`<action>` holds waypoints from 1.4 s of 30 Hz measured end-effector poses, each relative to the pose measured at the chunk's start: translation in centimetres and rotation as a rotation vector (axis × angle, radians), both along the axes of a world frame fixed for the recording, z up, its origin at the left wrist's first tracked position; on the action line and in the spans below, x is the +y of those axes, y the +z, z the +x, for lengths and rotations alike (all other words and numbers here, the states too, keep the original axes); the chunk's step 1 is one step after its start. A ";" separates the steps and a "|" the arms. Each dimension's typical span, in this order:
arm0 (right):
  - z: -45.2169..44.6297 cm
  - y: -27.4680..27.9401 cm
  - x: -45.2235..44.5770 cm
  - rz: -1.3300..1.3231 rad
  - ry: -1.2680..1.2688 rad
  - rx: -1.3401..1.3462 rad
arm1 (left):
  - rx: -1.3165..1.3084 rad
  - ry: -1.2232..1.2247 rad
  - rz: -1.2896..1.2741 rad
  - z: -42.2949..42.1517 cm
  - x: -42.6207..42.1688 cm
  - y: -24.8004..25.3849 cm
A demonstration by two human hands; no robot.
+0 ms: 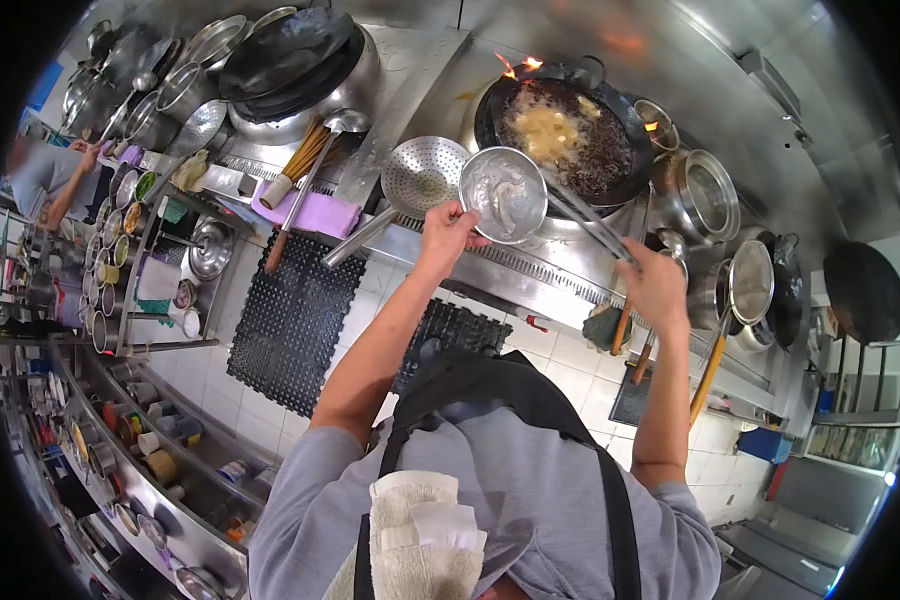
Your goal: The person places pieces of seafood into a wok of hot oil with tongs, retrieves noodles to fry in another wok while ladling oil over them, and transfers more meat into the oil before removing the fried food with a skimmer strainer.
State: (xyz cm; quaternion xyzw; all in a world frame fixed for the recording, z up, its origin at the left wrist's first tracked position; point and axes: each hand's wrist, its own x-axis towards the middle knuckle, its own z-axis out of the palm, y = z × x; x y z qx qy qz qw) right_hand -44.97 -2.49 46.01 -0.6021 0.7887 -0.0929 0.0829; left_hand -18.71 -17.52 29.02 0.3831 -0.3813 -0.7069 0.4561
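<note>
My left hand (452, 238) is closed on the near rim of a shiny metal bowl (505, 222), which holds a little pale food I cannot make out. My right hand (656, 286) is closed around long metal tongs (592, 225) that point up and left, toward the space between bowl and wok. Just beyond, a black wok (618, 180) of dark bubbling oil stands on the stove, with pale golden food (545, 130) frying in it. Beside the bowl on the left lies a perforated strainer ladle (425, 172), its handle toward me.
Flames (517, 68) rise behind the wok. A ladle (310, 180), bamboo brush (295, 170) and purple cloth (320, 212) lie to the left. Metal pots (708, 190) and a wooden-handled mesh skimmer (750, 285) stand right. Another person (55, 180) is at far left.
</note>
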 end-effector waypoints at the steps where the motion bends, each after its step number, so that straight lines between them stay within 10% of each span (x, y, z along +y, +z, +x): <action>1: 0.7 -0.8 -0.4 -0.001 0.018 0.040 | -0.022 0.000 -0.013 -0.1 -0.1 0.2; 15: 3.4 -3.8 0.2 0.105 0.089 0.053 | -0.256 0.029 -0.390 0.4 -0.2 1.7; 30: 2.0 0.4 1.5 -0.130 -0.106 0.033 | -0.005 0.034 -0.001 3.8 0.3 -2.4; 42: -9.5 -9.4 -2.0 -0.128 -0.231 0.121 | -0.092 0.100 0.037 10.3 10.0 0.5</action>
